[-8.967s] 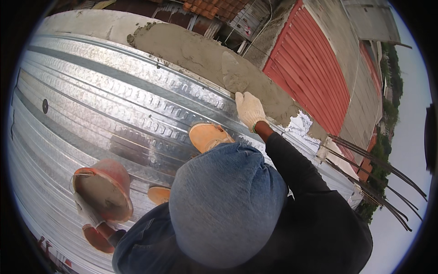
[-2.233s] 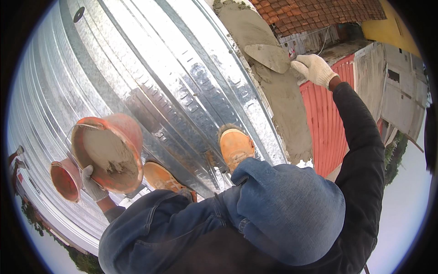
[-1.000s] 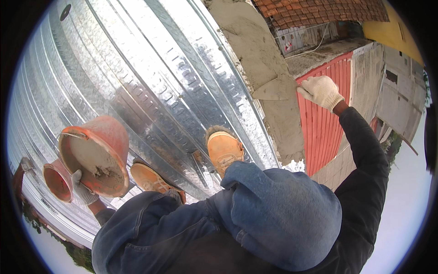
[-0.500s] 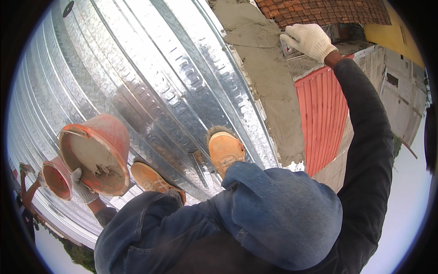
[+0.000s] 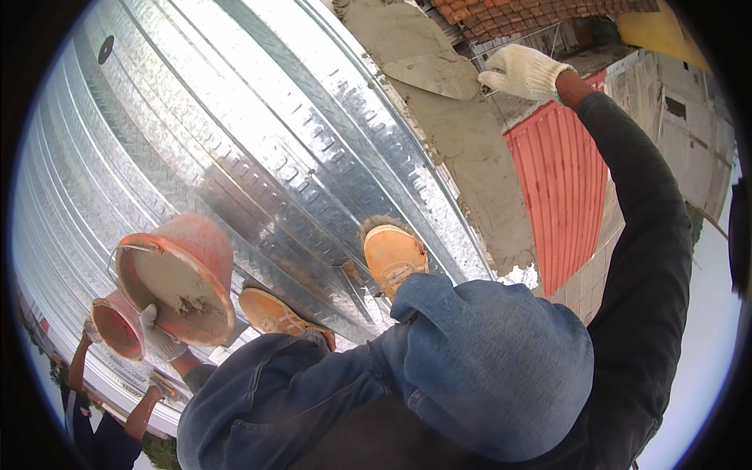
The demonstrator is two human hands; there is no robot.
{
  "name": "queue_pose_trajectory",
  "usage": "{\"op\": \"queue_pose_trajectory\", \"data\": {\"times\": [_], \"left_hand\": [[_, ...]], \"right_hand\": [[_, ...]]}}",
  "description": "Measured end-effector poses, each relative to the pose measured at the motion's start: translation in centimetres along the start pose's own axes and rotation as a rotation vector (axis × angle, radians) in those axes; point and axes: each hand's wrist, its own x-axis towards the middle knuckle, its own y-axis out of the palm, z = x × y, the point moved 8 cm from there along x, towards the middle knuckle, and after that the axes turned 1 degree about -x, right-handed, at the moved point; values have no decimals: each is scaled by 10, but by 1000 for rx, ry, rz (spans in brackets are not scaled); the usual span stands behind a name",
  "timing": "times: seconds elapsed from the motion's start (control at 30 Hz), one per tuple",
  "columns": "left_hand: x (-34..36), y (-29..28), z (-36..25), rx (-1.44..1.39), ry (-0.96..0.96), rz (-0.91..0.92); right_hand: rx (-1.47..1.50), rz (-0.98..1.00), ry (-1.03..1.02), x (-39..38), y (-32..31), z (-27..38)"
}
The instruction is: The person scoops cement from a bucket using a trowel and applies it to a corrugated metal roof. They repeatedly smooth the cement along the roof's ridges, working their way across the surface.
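My left hand (image 5: 161, 337), in a pale knit glove, grips the rim of an orange-red bucket (image 5: 211, 251). The bucket is tilted so its mouth faces me, and grey wet mortar (image 5: 168, 282) lies inside. My gloved right hand (image 5: 523, 72) is closed at the far right, beside a strip of grey mortar (image 5: 470, 149) along the wall top. From its fingertips a mortar-coated trowel blade (image 5: 435, 76) lies flat on that strip; the glove hides the handle.
Ribbed metal decking (image 5: 235, 141) spreads under my orange boots (image 5: 392, 254). Right of the wall, a red corrugated roof (image 5: 556, 192) and tiled roof (image 5: 509, 16) lie below. A co-worker's hand (image 5: 92, 329) is at a smaller red bucket (image 5: 119, 327); their other hand (image 5: 161, 385) is nearby.
The trowel and my right hand have shifted slightly along the mortar strip. At the lower left, the co-worker's arms have come further into view. My left hand keeps its grip on the bucket.
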Motion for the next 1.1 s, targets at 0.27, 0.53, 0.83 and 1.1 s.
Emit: {"op": "queue_pose_trajectory", "data": {"times": [0.27, 0.53, 0.83, 1.1], "left_hand": [[-8, 15, -3, 14, 46, 9], [-2, 21, -4, 58, 62, 36], [-9, 37, -6, 92, 72, -23], [3, 23, -6, 158, -70, 33]], "right_hand": [[169, -77, 29, -65, 67, 20], [132, -54, 104, -138, 134, 31], [609, -415, 427, -163, 126, 49], [894, -383, 520, -158, 187, 141]]}}
